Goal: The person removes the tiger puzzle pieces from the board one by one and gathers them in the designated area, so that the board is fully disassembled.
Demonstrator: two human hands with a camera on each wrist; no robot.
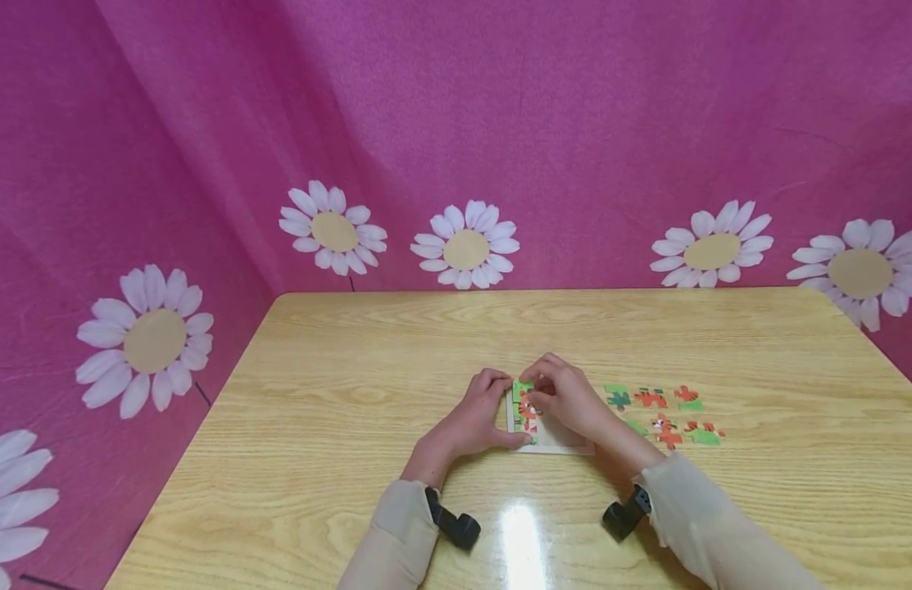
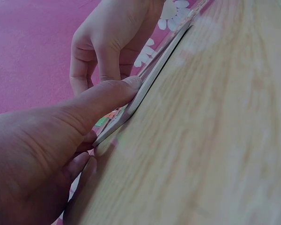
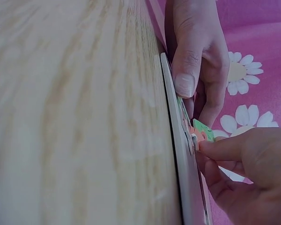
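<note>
A shallow white puzzle tray lies on the table, with orange and green jigsaw pieces along its left side. My left hand holds the tray at its left, the thumb on the near rim and the fingers round toward the far corner. Over the tray, my right hand pinches a green and orange puzzle piece between thumb and fingertips. In the right wrist view that piece is tilted up, close against the pieces in the tray. The right hand hides the tray's far right part.
Several loose puzzle pieces lie in two rough rows right of the tray, partly behind the right forearm. The wooden table meets a pink curtain with daisies at its back and left edges.
</note>
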